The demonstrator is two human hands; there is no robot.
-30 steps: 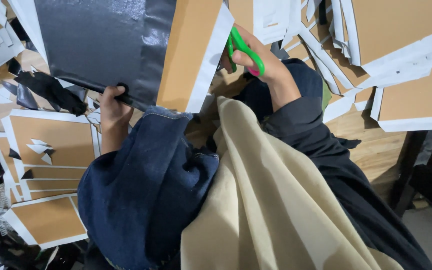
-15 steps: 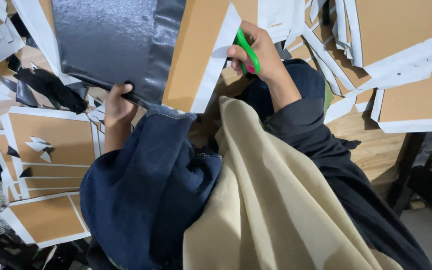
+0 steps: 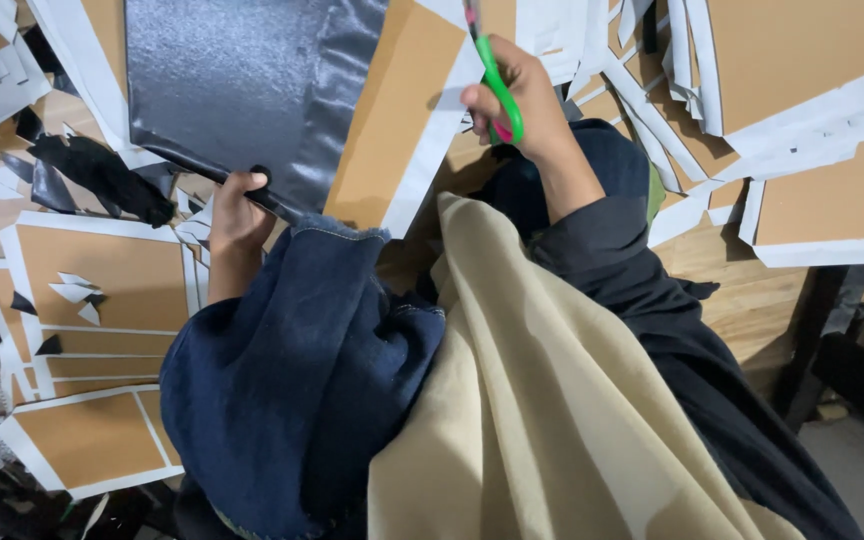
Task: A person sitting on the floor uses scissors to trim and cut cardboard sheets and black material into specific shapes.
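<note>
Black textured sheet (image 3: 242, 90) lies on the brown cardboard pieces (image 3: 92, 275); left hand (image 3: 237, 215) pinches closed its lower edge, right hand (image 3: 517, 100) grips tightly green scissors (image 3: 492, 75) beside it.

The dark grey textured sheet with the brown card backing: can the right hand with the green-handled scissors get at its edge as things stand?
Probably yes: the right hand already holds the green-handled scissors at the brown-and-white card edge beside the dark grey textured sheet, with nothing between them.
</note>
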